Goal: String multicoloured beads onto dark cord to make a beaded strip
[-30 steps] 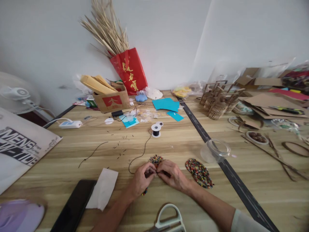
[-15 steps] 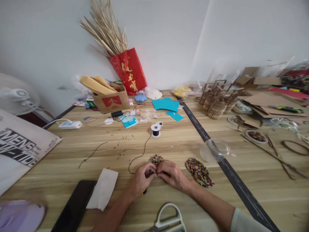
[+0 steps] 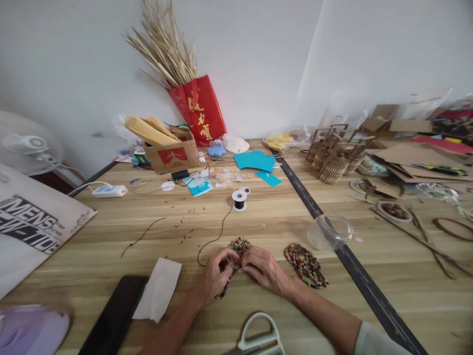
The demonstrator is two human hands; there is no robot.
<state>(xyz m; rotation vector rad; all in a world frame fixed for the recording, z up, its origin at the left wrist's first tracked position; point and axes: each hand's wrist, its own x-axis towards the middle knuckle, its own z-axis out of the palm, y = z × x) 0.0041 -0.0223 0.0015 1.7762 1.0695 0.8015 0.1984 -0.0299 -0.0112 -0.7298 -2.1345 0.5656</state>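
My left hand [image 3: 218,273] and my right hand [image 3: 266,268] meet fingertip to fingertip just above the table, both closed in a pinch. Between them is a string of small multicoloured beads [image 3: 221,295], which hangs below my left fingers. The exact knot or end at the fingertips is too small to make out. Directly behind my fingers lies a cluster of beads [image 3: 239,244]. A thin black cord [image 3: 220,231] curves from a white spool [image 3: 239,201] toward my left hand. Right of my right hand rests a coiled beaded strand [image 3: 306,266].
White-handled scissors [image 3: 260,333] lie at the front edge. A black phone [image 3: 114,313] and white paper [image 3: 158,291] are on the left. A clear plastic jar [image 3: 328,231] stands to the right. Small bamboo baskets [image 3: 332,165] and a cardboard box [image 3: 173,157] stand farther back.
My left fingers have shifted and opened slightly, so more of the bead string below them shows. My right hand stays nearly in place. The view has moved slightly.
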